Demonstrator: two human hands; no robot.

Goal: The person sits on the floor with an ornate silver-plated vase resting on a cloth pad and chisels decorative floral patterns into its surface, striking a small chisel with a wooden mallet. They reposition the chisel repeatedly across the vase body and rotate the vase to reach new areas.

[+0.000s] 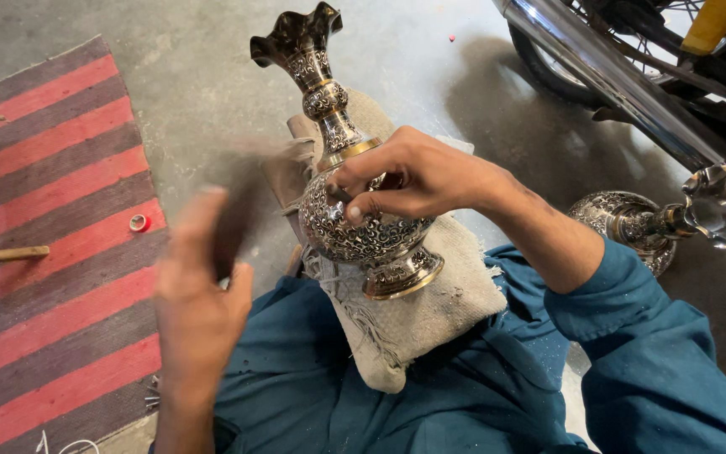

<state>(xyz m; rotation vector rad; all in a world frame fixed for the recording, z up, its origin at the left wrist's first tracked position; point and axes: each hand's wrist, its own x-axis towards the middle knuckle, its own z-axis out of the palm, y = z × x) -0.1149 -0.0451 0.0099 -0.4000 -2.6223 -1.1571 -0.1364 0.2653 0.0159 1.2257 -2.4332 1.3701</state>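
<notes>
- Right hand (413, 181) rests on the round belly of an engraved metal vase (355, 210), fingers curled and pressed together, pinching a small dark tool against the patterned surface; the tool itself is mostly hidden by the fingers.
- Left hand (199, 294) is raised near the left side of the vase, apart from it, and holds a dark object that is too blurred to identify; how tightly the fingers close on it cannot be told.
- Vase lies tilted on a beige cloth (430, 311) spread over the person's lap, its frilled mouth pointing away from the body and its gold-rimmed foot toward the right knee.
- Both forearms and legs are clothed in teal fabric (657, 370).
- Second vase (674, 223) of the same pattern lies on its side on the concrete floor (186, 76), well to the right.
- Red and grey striped rug (52, 252) covers the floor on the left, with a small red ring (139, 223) near its right edge.
- Motorcycle exhaust pipe (607, 76) crosses the top right corner.
</notes>
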